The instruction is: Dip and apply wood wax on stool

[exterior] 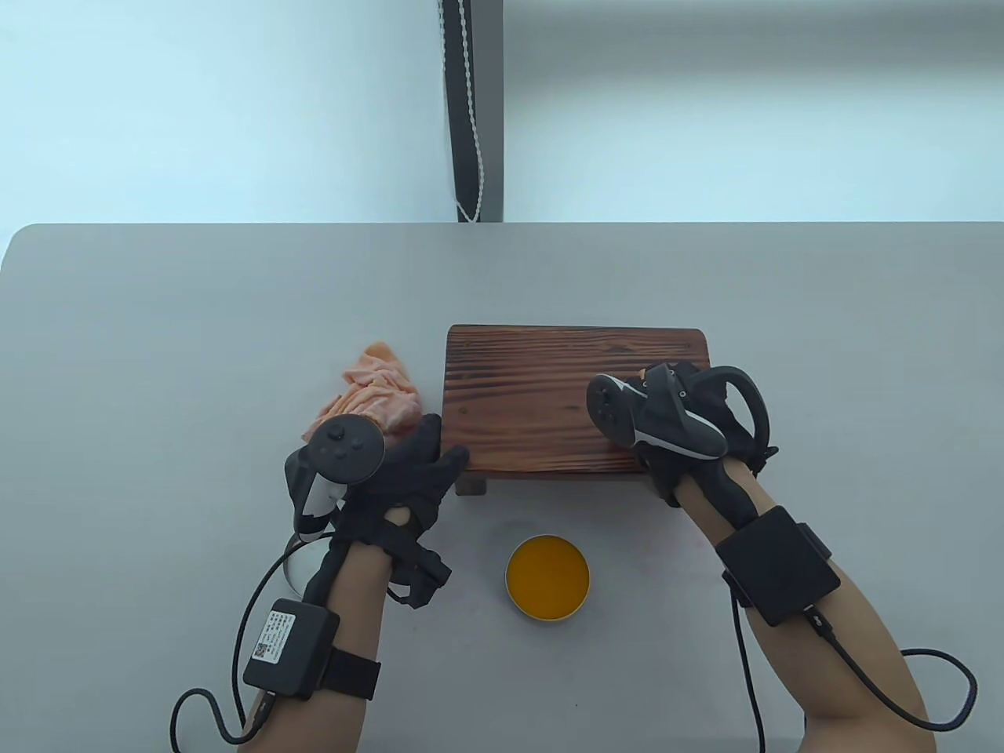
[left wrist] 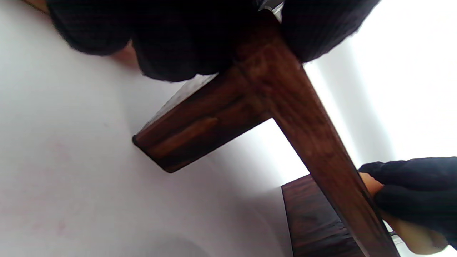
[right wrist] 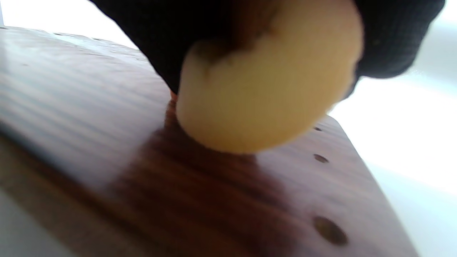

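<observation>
While left hand grips stool corner, right fingers press sponge.

A dark wooden stool stands upright mid-tabletop. An open round tin of orange wax sits near the front edge. A pale round sponge touches the stool's top.

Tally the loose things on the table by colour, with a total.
Dark brown: 1, the rectangular wooden stool.
Orange: 1, the round tin of wood wax.
Peach: 1, the crumpled cloth.
Pale yellow: 1, the round sponge pad.
Total: 4.
</observation>
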### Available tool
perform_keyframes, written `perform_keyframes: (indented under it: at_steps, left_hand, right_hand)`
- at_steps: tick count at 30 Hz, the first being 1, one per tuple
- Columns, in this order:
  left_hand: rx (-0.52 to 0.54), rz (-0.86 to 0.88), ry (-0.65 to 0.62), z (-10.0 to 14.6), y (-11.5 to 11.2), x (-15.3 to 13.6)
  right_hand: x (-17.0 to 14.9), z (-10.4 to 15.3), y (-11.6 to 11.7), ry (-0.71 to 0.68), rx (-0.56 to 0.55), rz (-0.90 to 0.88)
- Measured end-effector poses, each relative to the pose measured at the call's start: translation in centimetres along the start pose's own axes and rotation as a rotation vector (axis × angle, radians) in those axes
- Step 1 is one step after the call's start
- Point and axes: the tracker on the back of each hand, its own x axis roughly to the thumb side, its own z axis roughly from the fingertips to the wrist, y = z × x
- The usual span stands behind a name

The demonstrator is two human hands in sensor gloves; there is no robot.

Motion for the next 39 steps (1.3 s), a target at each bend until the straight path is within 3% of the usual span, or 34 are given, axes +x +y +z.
perform_keyframes:
  at_steps: [3,9,15,21,27,30,34,39]
  left_hand:
    - [0.002,-0.005,0.0,0.0,0.0,0.0]
    - [0.0,-0.002,-0.001,0.0,0.0,0.0]
    - [0.002,-0.007,-0.001,0.0,0.0,0.0]
    - [0.001,-0.007,-0.001,0.0,0.0,0.0]
    - [0.01,-0.007,0.001,0.0,0.0,0.0]
    - [0.004,0.012,0.0,-0.1,0.0,-0.2]
    - [0.006,0.007,0.003,0.0,0.0,-0.1]
    - [0.003,0.011,0.005,0.0,0.0,0.0]
  right_hand:
    - [0.6,0.5,-0.2,-0.037,-0.016,-0.045]
    - [-1.2,-0.7,0.8,0.087,-0.071,-0.071]
    - [-0.1,1.2,0.2,-0.006,-0.029,-0.067]
    - [-1.2,-0.2,0.9,0.082,-0.071,-0.032]
    - [-0.5,1.9,0.4,0.006,-0.027,-0.058]
    - [-0.8,1.2,0.7,0.033,-0.074,-0.075]
    - [-2.5,0.0,1.1,0.113,-0.048,-0.101]
    - [-1.6,1.9,0.8,0.052,-0.031,-0.065]
